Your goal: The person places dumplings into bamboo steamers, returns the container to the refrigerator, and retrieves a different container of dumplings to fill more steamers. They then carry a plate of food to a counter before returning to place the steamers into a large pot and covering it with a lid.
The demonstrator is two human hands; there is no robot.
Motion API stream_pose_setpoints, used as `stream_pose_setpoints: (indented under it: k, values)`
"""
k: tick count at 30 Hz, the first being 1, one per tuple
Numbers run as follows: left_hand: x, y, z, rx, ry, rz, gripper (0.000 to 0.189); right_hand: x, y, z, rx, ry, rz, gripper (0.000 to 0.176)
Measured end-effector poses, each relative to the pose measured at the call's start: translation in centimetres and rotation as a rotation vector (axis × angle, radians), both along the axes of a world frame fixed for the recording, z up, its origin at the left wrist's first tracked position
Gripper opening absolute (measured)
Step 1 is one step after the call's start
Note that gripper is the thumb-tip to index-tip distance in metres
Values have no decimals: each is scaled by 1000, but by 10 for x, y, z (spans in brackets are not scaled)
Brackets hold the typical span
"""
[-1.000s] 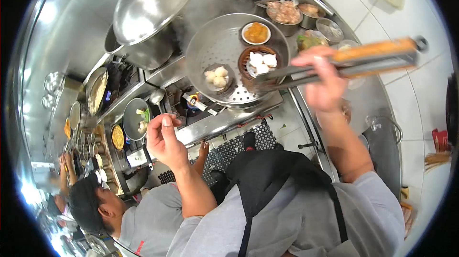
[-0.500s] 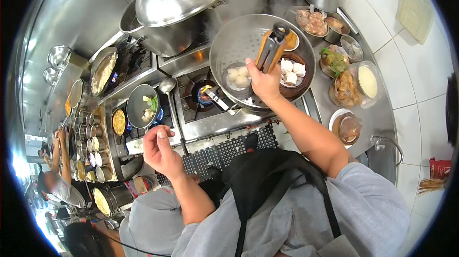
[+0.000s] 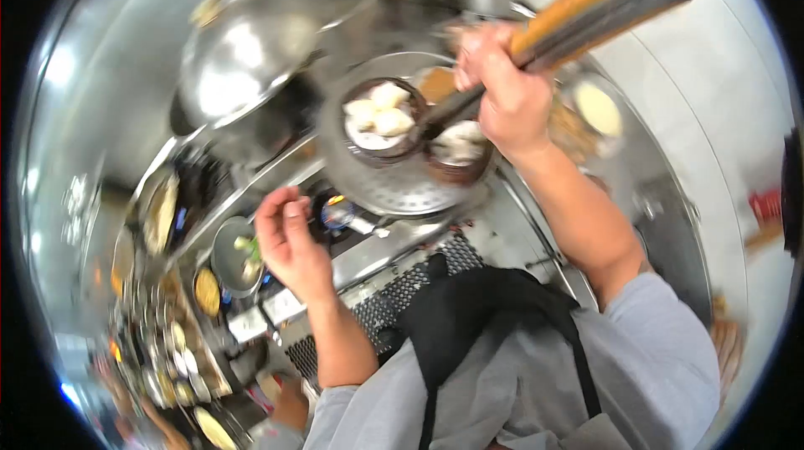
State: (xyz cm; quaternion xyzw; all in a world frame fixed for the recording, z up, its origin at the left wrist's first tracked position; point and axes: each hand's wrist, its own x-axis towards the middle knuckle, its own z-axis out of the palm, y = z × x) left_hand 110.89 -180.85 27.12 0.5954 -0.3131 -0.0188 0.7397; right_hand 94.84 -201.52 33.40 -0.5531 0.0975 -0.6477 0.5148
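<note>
My right hand (image 3: 511, 85) is wrapped around long wooden-handled tongs (image 3: 603, 10). Their dark tip meets the side of a round brown steamer basket (image 3: 408, 147) of white buns (image 3: 389, 121). That basket appears raised over the wide metal steamer tray (image 3: 402, 197). A second brown basket (image 3: 456, 172) with white pieces sits close on its right, partly behind the tongs and hand. My left hand (image 3: 291, 240) holds nothing, its fingers apart and loosely bent, in front of the stove. Motion blurs the tongs' tip.
A domed metal lid (image 3: 247, 52) leans over a big pot at the back left. A lit burner (image 3: 337, 211) and a pan with greens (image 3: 234, 261) are near my left hand. A bowl of pale cream (image 3: 598, 106) stands on the right counter. Another person is blurred at lower left.
The view has turned. The tongs now point up and right, with their tip at a bun basket, which has come to the left side of the steamer. My left fingers have opened slightly.
</note>
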Motion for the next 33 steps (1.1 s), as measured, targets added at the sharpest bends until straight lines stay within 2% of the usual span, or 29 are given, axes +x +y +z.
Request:
stream_pose_setpoints:
  k: [2,4,5,6,9,11,14,16,18,19,24,28,33]
  values:
    - [-28,-24,4,113,0,-131,24,-63,7,32,-175,151,-132,22]
    - [-72,-55,-2,170,-24,-338,31,-120,23,57,6,101,-163,25]
    - [-94,-67,-7,262,-44,-456,38,-151,25,59,-30,196,-236,28]
    - [-118,-79,-12,363,-8,-599,41,-178,29,57,-77,274,-336,29]
    - [-181,-130,-61,527,-159,-887,46,-247,35,31,143,291,-484,28]
    - [-227,-161,-98,624,-60,-1013,43,-282,28,0,233,284,-597,23]
    - [-277,-202,-159,604,-121,-1040,42,-322,9,-47,350,239,-731,16]
    - [-300,-221,-174,677,-125,-1067,42,-340,-7,-70,422,172,-784,21]
    - [-315,-240,-190,628,-283,-1018,42,-358,-25,-86,464,112,-795,26]
    - [-321,-247,-191,603,-360,-990,41,-365,-34,-92,473,96,-807,26]
    - [-330,-262,-192,730,-383,-1039,41,-380,-57,-108,526,94,-793,24]
    - [-325,-246,-202,755,-342,-1021,40,-379,-49,-120,547,165,-776,25]
    - [-317,-220,-216,651,-299,-1038,40,-373,-21,-123,507,286,-744,22]
